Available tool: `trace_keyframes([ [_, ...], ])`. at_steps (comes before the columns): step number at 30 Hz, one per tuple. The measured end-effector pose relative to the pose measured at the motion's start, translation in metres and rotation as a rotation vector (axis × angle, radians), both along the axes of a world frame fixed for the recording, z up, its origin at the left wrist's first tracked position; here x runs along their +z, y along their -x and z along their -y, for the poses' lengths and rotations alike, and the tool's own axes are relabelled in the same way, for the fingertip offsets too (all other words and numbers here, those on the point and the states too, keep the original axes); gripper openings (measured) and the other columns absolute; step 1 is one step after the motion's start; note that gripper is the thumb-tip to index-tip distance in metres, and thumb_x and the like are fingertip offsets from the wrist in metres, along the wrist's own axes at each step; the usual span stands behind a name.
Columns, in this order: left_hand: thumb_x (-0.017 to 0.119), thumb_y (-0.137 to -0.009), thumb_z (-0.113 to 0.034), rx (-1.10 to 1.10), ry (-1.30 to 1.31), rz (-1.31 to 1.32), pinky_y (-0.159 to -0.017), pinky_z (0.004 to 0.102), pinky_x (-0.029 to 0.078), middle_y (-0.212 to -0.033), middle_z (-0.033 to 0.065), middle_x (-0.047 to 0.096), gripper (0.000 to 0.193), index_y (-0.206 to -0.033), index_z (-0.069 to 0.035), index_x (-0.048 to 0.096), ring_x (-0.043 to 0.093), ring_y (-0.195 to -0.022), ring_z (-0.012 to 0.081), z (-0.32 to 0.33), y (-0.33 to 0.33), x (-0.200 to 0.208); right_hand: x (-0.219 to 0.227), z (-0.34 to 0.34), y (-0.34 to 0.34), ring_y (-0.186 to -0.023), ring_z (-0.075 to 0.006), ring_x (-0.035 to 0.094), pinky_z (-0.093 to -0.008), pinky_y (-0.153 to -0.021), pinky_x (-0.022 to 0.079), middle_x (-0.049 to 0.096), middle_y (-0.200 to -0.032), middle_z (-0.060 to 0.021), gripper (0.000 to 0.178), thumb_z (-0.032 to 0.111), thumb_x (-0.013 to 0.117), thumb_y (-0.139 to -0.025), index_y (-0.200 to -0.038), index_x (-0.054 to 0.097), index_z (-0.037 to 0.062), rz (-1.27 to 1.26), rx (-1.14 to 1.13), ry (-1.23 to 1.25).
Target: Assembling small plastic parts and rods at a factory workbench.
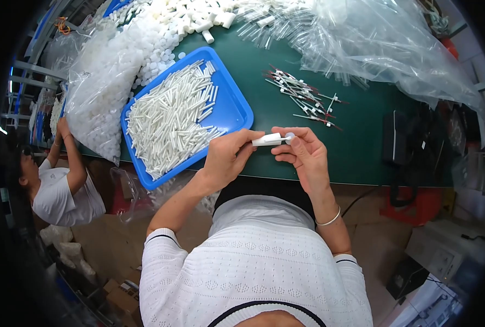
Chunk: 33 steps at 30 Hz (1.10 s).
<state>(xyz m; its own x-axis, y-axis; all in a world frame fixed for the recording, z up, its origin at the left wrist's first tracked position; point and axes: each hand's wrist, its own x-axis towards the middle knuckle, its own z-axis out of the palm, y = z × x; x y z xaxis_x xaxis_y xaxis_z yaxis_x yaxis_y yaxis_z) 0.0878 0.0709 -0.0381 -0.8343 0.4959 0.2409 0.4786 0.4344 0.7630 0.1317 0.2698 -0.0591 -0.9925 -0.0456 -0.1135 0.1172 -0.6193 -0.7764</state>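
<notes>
Near the table's front edge, my left hand point(229, 155) pinches a short white plastic cylinder point(267, 140) between thumb and fingertips. Facing it, my right hand point(308, 155) is closed on a small round translucent white cap point(290, 138) at the cylinder's right end. A thin white piece spans the gap between cylinder and cap; whether it joins them I cannot tell. Left of my hands lies a blue tray point(241, 109) holding a heap of slim white rods point(169, 120). Beyond my right hand, several thin white-and-dark-red stick-like pieces point(305, 95) lie in a loose pile.
A clear bag of round white caps point(103, 98) spills beside the tray. White cylinders point(199, 19) are heaped at the back, with clear tubes point(264, 32) and plastic sheeting point(373, 43) to their right. A black box point(398, 136) stands right. Another person point(68, 185) works at far left.
</notes>
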Motion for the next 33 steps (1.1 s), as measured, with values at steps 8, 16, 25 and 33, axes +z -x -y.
trace_keyframes([
  [8, 0.063, -0.082, 0.008, 0.013, -0.071, 0.080, -0.069, 0.0265, 0.052, -0.092, 0.0109, 0.069, 0.034, -0.115, -0.001, 0.061, 0.069, -0.081, 0.0171, -0.011, -0.007, 0.022, -0.010, 0.002, 0.002, -0.093, -0.0196, 0.067, -0.0279, -0.080, 0.056, 0.065, -0.109, -0.0160, 0.024, 0.004, 0.063, -0.091, -0.112, 0.055, -0.0036, -0.094, 0.012, -0.162],
  [16, 0.066, -0.087, -0.007, -0.228, -0.065, 0.288, -0.065, 0.0293, 0.052, -0.080, 0.0114, 0.068, 0.019, -0.104, 0.000, 0.060, 0.067, -0.073, 0.0202, -0.020, 0.032, 0.029, 0.008, -0.005, 0.012, -0.088, -0.0292, 0.064, -0.0343, -0.074, 0.052, 0.067, -0.095, -0.0104, 0.026, 0.002, 0.075, -0.074, -0.099, 0.065, 0.0042, -0.545, -0.264, -1.116],
  [25, 0.073, -0.079, -0.033, 0.353, 0.531, -0.505, -0.072, 0.0413, 0.051, -0.087, 0.0157, 0.064, 0.036, -0.082, 0.001, 0.063, 0.063, -0.086, 0.0314, -0.087, 0.242, -0.020, 0.021, -0.011, -0.003, -0.077, -0.0200, 0.063, -0.0281, -0.069, 0.050, 0.066, -0.091, -0.0103, 0.023, 0.000, 0.071, -0.080, -0.103, 0.064, 0.0010, -0.396, -0.308, -1.085],
  [33, 0.070, -0.083, -0.026, 0.229, 0.244, -0.211, -0.075, 0.0332, 0.051, -0.097, 0.0111, 0.067, 0.025, -0.096, -0.007, 0.062, 0.065, -0.089, 0.0254, -0.046, 0.181, 0.008, 0.016, -0.035, -0.009, -0.078, -0.0255, 0.065, -0.0308, -0.068, 0.051, 0.067, -0.094, -0.0110, 0.022, 0.003, 0.071, -0.081, -0.102, 0.065, 0.0029, -0.389, -0.343, -1.050],
])
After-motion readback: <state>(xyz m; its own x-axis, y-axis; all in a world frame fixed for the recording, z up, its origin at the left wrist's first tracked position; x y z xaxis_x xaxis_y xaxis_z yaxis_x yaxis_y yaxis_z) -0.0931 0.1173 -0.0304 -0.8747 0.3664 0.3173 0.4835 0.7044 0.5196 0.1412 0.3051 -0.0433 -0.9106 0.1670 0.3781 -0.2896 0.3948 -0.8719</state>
